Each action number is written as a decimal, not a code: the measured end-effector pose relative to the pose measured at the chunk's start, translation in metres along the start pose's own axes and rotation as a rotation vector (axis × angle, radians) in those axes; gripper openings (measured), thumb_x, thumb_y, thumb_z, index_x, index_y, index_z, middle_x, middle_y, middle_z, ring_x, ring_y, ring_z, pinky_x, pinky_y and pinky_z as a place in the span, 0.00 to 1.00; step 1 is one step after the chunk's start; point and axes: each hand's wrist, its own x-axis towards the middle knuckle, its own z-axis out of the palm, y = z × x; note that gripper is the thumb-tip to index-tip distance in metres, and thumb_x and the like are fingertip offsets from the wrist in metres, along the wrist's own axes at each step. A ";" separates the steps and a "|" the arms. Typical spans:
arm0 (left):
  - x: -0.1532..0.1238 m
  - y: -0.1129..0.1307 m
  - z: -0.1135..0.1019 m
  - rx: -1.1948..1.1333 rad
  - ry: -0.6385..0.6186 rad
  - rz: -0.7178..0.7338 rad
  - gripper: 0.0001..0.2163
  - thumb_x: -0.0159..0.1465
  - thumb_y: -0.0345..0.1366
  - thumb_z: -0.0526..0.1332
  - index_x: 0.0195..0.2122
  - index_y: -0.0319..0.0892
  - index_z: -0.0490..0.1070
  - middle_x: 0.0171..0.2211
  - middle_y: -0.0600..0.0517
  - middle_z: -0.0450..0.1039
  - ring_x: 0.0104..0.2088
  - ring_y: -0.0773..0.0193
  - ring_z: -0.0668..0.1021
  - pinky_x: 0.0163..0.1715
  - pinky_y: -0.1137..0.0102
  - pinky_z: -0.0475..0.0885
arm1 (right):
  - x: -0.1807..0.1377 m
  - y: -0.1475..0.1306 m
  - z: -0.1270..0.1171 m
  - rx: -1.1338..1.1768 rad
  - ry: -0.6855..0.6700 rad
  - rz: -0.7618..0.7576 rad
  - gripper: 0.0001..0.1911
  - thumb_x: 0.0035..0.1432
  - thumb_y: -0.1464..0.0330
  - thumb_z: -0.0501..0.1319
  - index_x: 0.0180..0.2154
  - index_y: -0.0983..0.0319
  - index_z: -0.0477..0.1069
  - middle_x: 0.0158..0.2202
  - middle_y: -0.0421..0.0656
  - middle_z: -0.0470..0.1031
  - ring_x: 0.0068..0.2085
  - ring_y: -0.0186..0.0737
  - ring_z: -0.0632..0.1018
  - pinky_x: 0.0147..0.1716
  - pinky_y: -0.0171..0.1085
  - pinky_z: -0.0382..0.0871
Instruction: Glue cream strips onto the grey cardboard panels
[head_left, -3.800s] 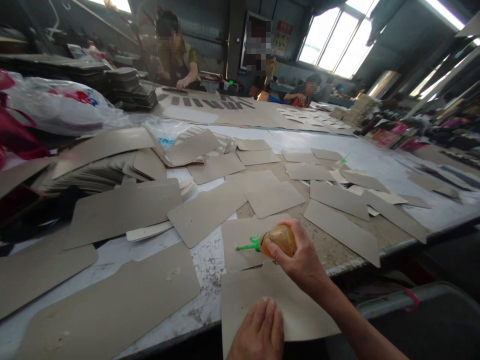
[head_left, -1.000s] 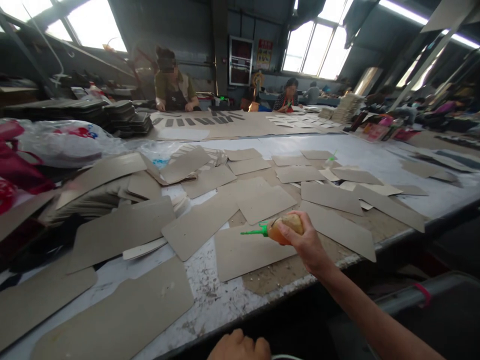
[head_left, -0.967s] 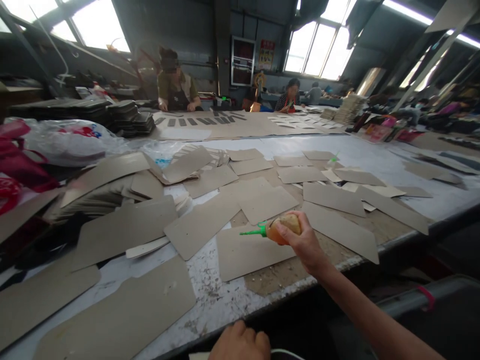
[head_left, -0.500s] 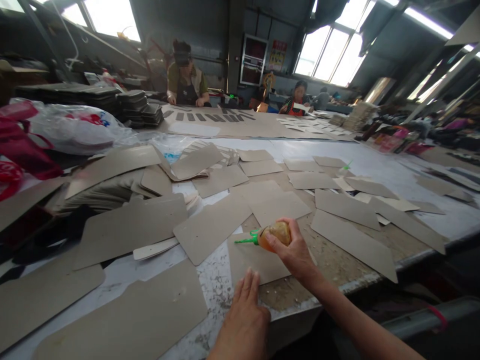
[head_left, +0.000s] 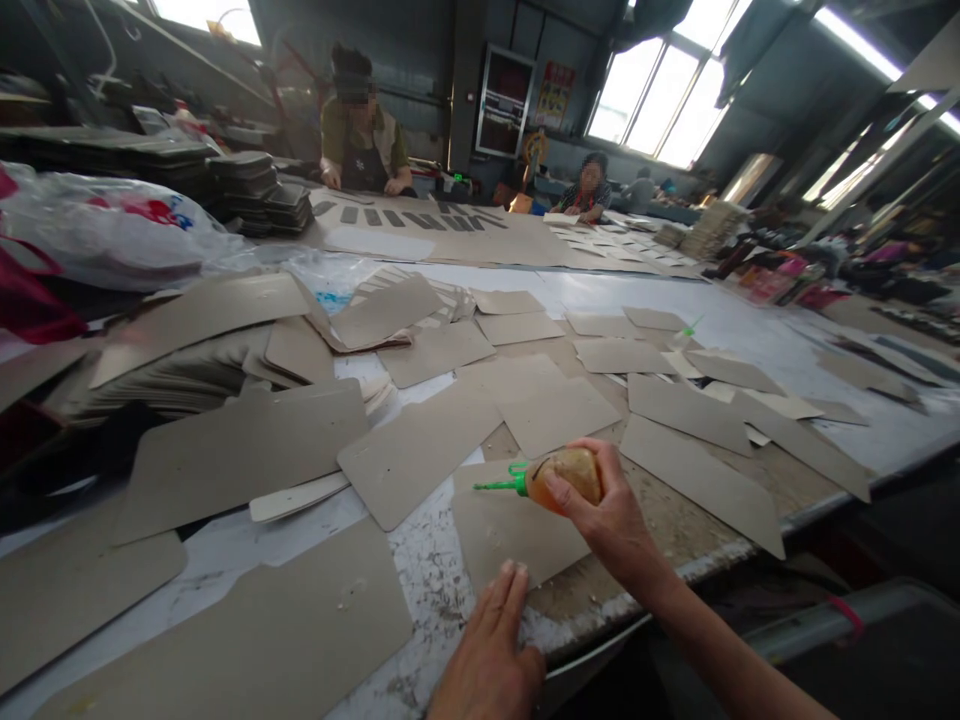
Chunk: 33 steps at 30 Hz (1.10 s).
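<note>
In my right hand (head_left: 611,510) is a squeeze bottle (head_left: 553,478) of amber liquid, lying almost level with its thin green nozzle pointing left. The nozzle tip is over the upper left part of a grey-beige card piece (head_left: 517,535); whether it touches is hard to see. My left hand (head_left: 491,645) lies flat, fingers stretched forward, with its fingertips on the near edge of that same card. Just behind, a second card piece (head_left: 559,415) overlaps another card (head_left: 420,455).
Card pieces (head_left: 697,485) are spread to the right, with a large one (head_left: 247,630) at near left. A fanned stack (head_left: 180,375) and plastic bags (head_left: 127,225) lie on the left. Two co-workers (head_left: 364,150) are across the table. The table's edge (head_left: 720,560) runs at near right.
My right hand and the bottle have shifted slightly right, the nozzle still over the same card. My left hand stays at the card's near edge. The view has tilted a little.
</note>
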 end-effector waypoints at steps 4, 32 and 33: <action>-0.003 -0.001 0.002 -0.056 -0.138 -0.017 0.19 0.56 0.25 0.54 0.49 0.36 0.69 0.57 0.41 0.59 0.56 0.54 0.65 0.50 0.64 0.68 | -0.005 -0.001 0.004 -0.036 -0.016 -0.022 0.22 0.50 0.57 0.62 0.44 0.58 0.60 0.38 0.42 0.68 0.36 0.42 0.72 0.36 0.39 0.69; -0.010 -0.011 0.008 -0.345 -0.494 -0.321 0.33 0.53 0.24 0.52 0.62 0.41 0.51 0.61 0.46 0.49 0.59 0.53 0.60 0.55 0.62 0.63 | -0.004 0.010 -0.014 -0.273 0.086 -0.193 0.19 0.53 0.60 0.61 0.45 0.58 0.60 0.40 0.44 0.67 0.41 0.43 0.72 0.43 0.42 0.67; -0.010 -0.013 0.008 -0.354 -0.489 -0.307 0.33 0.53 0.24 0.52 0.62 0.41 0.50 0.61 0.46 0.49 0.59 0.53 0.59 0.55 0.62 0.62 | -0.005 0.008 -0.013 -0.263 0.080 -0.192 0.19 0.53 0.60 0.61 0.45 0.58 0.60 0.40 0.44 0.67 0.41 0.42 0.72 0.43 0.42 0.67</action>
